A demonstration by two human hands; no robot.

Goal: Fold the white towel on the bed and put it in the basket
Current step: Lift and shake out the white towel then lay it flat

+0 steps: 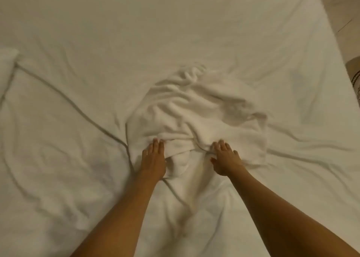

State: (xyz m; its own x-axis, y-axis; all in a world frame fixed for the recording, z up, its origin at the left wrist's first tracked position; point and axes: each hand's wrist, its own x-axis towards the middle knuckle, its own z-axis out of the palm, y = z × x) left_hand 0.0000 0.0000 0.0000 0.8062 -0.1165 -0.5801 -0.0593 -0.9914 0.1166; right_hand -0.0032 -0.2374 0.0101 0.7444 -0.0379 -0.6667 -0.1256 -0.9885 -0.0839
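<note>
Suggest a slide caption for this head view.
Left hand and right hand press on a crumpled white towel lying on the bed.

Towel (196,110) lies on bed (78,159), right of centre.

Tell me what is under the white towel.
The white towel lies crumpled on the bed sheet, which shows all around it. Both hands rest on its near edge. Anything else beneath is covered.

Both hands, left hand (153,159) and right hand (226,159), press flat on the rumpled white towel (198,108) on the bed (78,42)
</note>
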